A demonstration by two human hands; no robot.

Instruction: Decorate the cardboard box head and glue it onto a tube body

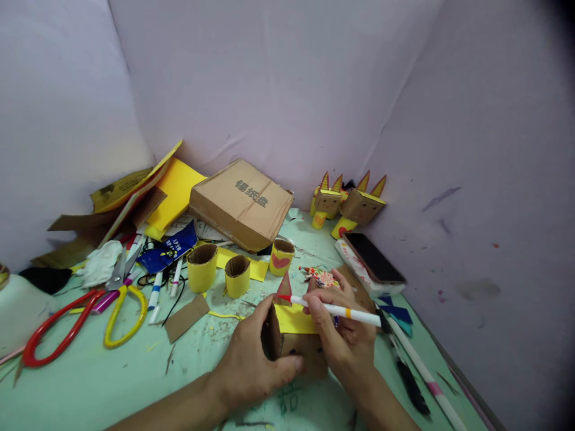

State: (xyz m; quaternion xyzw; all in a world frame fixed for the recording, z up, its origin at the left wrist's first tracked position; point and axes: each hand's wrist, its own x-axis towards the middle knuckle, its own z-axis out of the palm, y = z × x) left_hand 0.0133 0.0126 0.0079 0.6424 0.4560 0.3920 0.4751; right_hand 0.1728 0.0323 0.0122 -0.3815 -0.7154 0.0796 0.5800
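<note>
My left hand [256, 350] is wrapped round a small cardboard box head [299, 344] that has a yellow paper top and pointed ears. In my right hand [344, 335] is a white marker pen [354, 313], its red tip close to the left ear [284, 288]. The ear looks reddish. My right fingers partly cover the other ear, and they rest near the box's right side. Small dark marks show on the front of the box. Beyond my hands stand several yellow-wrapped cardboard tubes, one tube [281, 257] bearing a red heart.
Scissors with red and yellow handles [127, 317] lie at left among pens. A flat cardboard box [242, 200] sits behind, beside stacked yellow card [177, 188]. Finished-looking cardboard figures [359, 206] stand at back right. A phone [375, 257] rests on a white packet; a black-handled tool [406, 374] lies at right.
</note>
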